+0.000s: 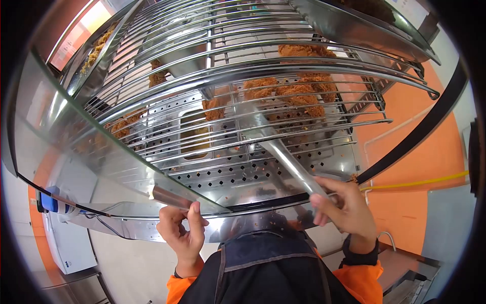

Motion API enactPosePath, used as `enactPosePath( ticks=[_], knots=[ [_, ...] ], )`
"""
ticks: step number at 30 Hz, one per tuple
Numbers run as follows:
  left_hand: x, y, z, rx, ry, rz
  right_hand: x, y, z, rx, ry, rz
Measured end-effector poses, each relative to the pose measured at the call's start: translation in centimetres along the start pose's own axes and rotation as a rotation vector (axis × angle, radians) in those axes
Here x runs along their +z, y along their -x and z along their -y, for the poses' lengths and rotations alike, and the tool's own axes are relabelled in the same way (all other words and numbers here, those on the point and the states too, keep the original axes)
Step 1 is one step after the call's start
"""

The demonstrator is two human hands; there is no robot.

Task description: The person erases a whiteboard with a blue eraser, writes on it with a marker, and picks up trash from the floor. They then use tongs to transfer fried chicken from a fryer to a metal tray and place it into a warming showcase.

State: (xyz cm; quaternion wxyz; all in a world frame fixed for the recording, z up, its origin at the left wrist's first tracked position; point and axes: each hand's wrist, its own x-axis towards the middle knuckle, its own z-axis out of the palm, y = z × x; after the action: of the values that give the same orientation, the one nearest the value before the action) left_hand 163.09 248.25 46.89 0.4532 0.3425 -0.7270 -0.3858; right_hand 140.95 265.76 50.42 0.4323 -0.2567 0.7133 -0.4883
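Note:
My right hand [344, 205] is closed round the end of metal tongs [291, 164], which reach up and left between the wire racks of a display cabinet. Near the tongs' far end lies a piece of fried chicken [213, 108]. More fried chicken [298, 96] sits farther right on the racks. My left hand [183, 230] pinches a metal handle [174, 197] at the lower edge of the curved glass door [101, 131]. Bars and glare partly hide the tongs' tips, so whether they touch anything is unclear.
Wire racks [212, 76] fill the upper middle. Beneath them are a perforated metal tray [243, 175] and a rectangular opening [195, 134]. Metal trays stand at upper left and upper right [364, 28]. A black curved frame edge [420, 131] runs along the right. A white appliance [68, 238] stands at lower left.

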Motion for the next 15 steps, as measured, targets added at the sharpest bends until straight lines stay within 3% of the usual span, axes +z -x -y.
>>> enactPosePath(
  ticks=[3, 11, 15],
  knots=[
    [0.1, 0.1, -0.1, -0.019, -0.002, -0.008, 2.3, -2.3, 0.2, -0.116, 0.095, 0.0],
    [-0.4, 0.0, 0.7, 0.116, -0.101, 0.043, 9.1, -6.2, -0.3, -0.607, 0.614, -0.329],
    [-0.6, -0.3, 0.5, 0.112, -0.104, 0.064, 9.9, -6.5, -0.2, -0.474, 0.623, -0.312]
  ],
)
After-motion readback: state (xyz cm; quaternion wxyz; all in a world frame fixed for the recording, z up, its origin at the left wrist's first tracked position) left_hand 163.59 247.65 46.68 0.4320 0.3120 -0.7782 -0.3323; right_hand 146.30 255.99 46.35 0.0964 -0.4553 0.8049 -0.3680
